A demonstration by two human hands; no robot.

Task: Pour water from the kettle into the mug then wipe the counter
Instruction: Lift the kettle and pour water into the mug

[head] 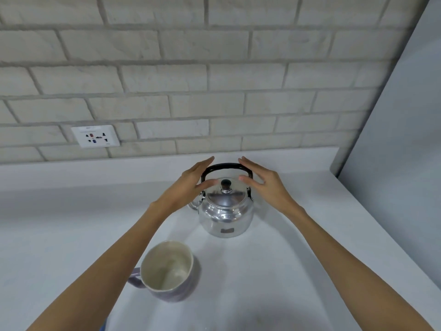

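Observation:
A shiny steel kettle (225,215) with a black arched handle and a black lid knob stands on the white counter (298,271), its spout hidden behind my left wrist. My left hand (188,187) hovers at the handle's left end, fingers spread. My right hand (263,182) hovers at the handle's right end, also spread. Neither hand grips anything. An empty lilac mug (168,271) with a cream inside stands nearer to me, left of the kettle, its handle pointing left.
A pale brick wall (214,80) rises behind the counter, with a white power socket (95,136) at the left. A plain grey wall (401,163) bounds the counter on the right. No cloth is in view.

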